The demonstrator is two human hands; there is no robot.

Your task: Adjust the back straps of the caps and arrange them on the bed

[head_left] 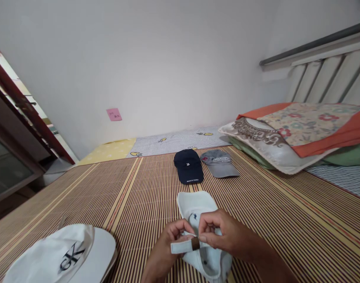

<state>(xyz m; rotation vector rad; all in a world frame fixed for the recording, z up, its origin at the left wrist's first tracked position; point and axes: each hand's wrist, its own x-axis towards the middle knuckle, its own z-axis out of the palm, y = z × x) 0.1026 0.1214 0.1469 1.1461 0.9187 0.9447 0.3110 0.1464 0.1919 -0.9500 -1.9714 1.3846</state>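
A pale blue baseball cap (pixel 196 202) lies in front of me with its brim pointing away and a small dark logo on it. Across its back runs the adjustment strap (pixel 181 247), which passes through a brown buckle (pixel 195 243). My left hand (pixel 174 237) is closed in a pinch on the strap, left of the buckle. At the buckle's right side, the curled fingers of my right hand (pixel 218 230) pinch the same strap. Part of the cap's crown is hidden behind my hands.
Beyond it, a navy cap (pixel 187 165) and a grey cap (pixel 221 163) lie side by side on the striped mat (pixel 150 188). A white cap (pixel 79 251) with black letters is at the near left. Pillows (pixel 285 137) lie at the right, below a radiator (pixel 329 74).
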